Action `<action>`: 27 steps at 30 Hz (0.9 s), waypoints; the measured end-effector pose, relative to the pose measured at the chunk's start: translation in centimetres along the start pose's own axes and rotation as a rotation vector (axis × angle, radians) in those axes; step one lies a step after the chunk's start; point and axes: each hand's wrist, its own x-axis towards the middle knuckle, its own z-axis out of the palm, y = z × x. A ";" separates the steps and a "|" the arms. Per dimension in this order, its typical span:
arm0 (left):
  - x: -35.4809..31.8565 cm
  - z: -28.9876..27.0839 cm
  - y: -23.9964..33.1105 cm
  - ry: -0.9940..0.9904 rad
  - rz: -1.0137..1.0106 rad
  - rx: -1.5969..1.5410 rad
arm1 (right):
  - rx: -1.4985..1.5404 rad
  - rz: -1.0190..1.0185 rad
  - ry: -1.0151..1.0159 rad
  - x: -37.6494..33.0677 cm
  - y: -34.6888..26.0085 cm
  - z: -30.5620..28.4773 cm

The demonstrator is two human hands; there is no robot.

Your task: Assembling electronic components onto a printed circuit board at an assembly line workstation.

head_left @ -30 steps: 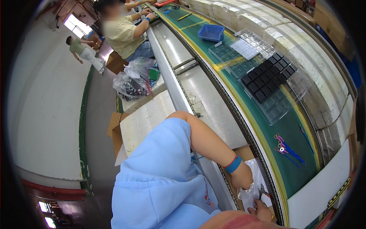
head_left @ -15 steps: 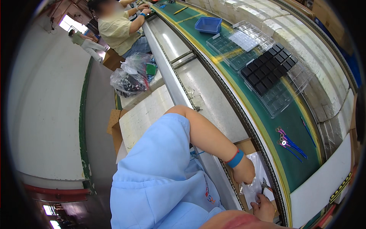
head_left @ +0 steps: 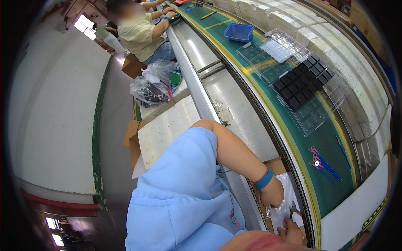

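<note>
Blue wristband [head_left: 264, 180] marks my left hand [head_left: 273, 195], curled down over the clear bag [head_left: 289, 196] in the cardboard box [head_left: 274, 165] beside the conveyor. Whether its fingers pinch anything I cannot tell; they are tucked under. My right hand [head_left: 292, 231] sits just below, fingers bent near a small pair of cutters [head_left: 294, 208] lying on the bag, close but apparently not clasped.

On the belt [head_left: 331, 188] the clear tray [head_left: 307, 98] holds black blocks [head_left: 299, 83] in its far half, the near cells bare, so by my reckoning about half remains. Blue and pink tools [head_left: 322, 164] lie nearer me, untouched.
</note>
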 end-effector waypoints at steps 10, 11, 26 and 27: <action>-0.4 0.5 0.3 0.003 -0.040 0.022 | 0.000 -0.040 -0.003 0.5 0.0 -0.1; -0.3 0.4 0.1 -0.002 -0.025 0.024 | 0.001 -0.047 0.000 0.4 0.1 -0.1; -0.3 0.2 -0.1 -0.024 -0.016 0.013 | -0.003 -0.060 0.009 0.2 -0.1 -0.4; -0.3 0.2 -0.1 -0.026 -0.019 0.008 | 0.013 -0.053 0.010 0.1 -0.2 -0.5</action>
